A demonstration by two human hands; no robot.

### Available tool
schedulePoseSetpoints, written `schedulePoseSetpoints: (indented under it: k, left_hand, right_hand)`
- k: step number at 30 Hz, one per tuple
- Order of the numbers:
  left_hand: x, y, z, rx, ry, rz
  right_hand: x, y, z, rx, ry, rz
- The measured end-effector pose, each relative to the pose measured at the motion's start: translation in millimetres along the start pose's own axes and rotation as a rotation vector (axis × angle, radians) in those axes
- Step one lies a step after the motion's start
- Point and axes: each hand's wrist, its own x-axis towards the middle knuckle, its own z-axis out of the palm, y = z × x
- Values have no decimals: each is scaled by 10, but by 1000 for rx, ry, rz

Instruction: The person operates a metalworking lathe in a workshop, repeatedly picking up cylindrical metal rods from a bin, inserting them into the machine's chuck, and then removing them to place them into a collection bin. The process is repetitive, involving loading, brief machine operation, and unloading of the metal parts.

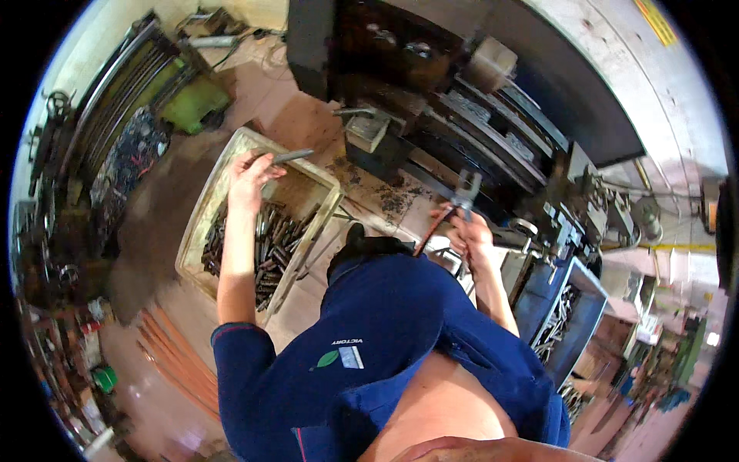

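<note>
Head view: you have two hands raised, each with one thing in its grip. Your left hand (245, 182) is over the far part of a beige tub (206, 209), its thumb and fingers clamped on one grey bar (294, 155), which tapers and points right. Your right hand (473, 234), to the right of the tub, has its fingers closed around one grey tool (465, 190) with a forked head turned to the far side. Bar and tool are well apart.

One heap of dark pieces (268, 250) fills the tub's near part, too many and too jumbled to count. Right of you stands one blue bin (586, 291) with many silver pieces (556, 319), overlapping, so no count there either. Near left, at least four copper-coloured rods (178, 366) lie on the floor. One machine (469, 115) stands on the far side.

As for marking, your navy shirt (385, 304) bears one line of white lettering and one green-and-pale emblem. Far right, one yellow label (656, 21) has print too small to make out.
</note>
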Motion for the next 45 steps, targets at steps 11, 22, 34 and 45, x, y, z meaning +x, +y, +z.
schedulePoseSetpoints:
  k: [11, 22, 34, 45]
  left_hand:
    - [-221, -312, 1812, 19, -226, 44]
    - [-229, -528, 2243, 136, -449, -54]
    - [49, -841, 2144, 309, -741, -218]
    - [-430, -1375, 2530, 288, -1329, -357]
  right_hand:
    - [40, -56, 221, -496, -119, -71]
    - [-129, -189, 210, -707, 206, -229]
    - [77, 81, 78, -544, 459, -111]
    - [338, -172, -285, -93, 814, -381]
